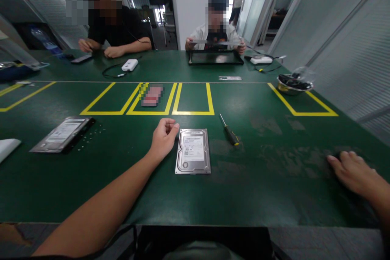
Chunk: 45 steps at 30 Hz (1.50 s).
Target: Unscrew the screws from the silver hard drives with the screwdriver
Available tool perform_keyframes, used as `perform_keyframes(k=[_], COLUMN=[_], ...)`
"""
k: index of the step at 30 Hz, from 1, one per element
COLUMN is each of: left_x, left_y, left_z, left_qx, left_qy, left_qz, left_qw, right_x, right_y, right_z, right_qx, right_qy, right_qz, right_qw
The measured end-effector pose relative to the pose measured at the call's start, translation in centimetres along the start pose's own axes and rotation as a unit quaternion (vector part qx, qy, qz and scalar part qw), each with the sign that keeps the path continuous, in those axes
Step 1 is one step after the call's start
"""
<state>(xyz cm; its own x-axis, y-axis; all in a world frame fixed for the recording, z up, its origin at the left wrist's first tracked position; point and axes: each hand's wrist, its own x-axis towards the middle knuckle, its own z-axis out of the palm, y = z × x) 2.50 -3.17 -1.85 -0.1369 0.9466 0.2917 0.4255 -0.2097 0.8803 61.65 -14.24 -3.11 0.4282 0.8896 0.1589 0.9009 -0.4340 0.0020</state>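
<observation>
A silver hard drive (193, 152) with a white label lies on the green table in front of me. My left hand (165, 138) rests just left of it, fingers loosely curled with a gap to the thumb, and nothing shows in it. Whether the thumb touches the drive's edge I cannot tell. To the right of the drive is a screwdriver (230, 132) with a black and yellow handle. Far from these, my right hand (350, 168) rests on the table at the right, fingers folded under and thumb out to the side; no object shows in it.
Another hard drive (62, 134) lies at the left beside small scattered bits (88, 134). Yellow tape (195, 113) marks boxes across the table. A metal bowl (294, 84) of dark items stands at the right. Opposite, a person (198, 42) holds a flat panel above a black tray (216, 63); another person (118, 28) sits left.
</observation>
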Motion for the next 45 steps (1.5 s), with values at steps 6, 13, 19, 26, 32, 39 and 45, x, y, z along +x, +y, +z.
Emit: perform_keyframes(k=[6, 13, 19, 26, 32, 39, 45], left_x=[0.0, 0.1, 0.0, 0.0, 0.0, 0.1, 0.1], left_y=[-0.1, 0.0, 0.0, -0.3, 0.0, 0.1, 0.5], left_z=[-0.1, 0.0, 0.0, 0.0, -0.1, -0.1, -0.5], left_qx=[-0.001, -0.003, 0.001, 0.008, 0.023, 0.040, 0.128], left_qy=[-0.004, -0.007, -0.007, -0.009, -0.016, -0.020, -0.021], left_qz=[0.003, -0.004, -0.004, 0.001, 0.003, 0.009, 0.034], left_qw=[1.000, 1.000, 1.000, 1.000, 1.000, 0.999, 0.991], right_x=[-0.8, -1.1, -1.3, -2.5, -6.6, -10.7, -10.9], right_y=[-2.5, -4.7, -7.0, -15.0, -24.8, -32.5, -33.2], right_z=[-1.8, -1.9, -2.6, -4.4, -8.7, -10.6, -6.6], right_qx=[0.060, 0.044, 0.022, 0.074, 0.124, 0.162, 0.232], right_qy=[-0.098, -0.129, -0.139, -0.058, 0.015, 0.007, 0.085], right_qz=[0.006, -0.013, -0.056, -0.279, -0.445, -0.546, -0.620], right_qw=[0.993, 0.991, 0.988, 0.956, 0.887, 0.822, 0.745])
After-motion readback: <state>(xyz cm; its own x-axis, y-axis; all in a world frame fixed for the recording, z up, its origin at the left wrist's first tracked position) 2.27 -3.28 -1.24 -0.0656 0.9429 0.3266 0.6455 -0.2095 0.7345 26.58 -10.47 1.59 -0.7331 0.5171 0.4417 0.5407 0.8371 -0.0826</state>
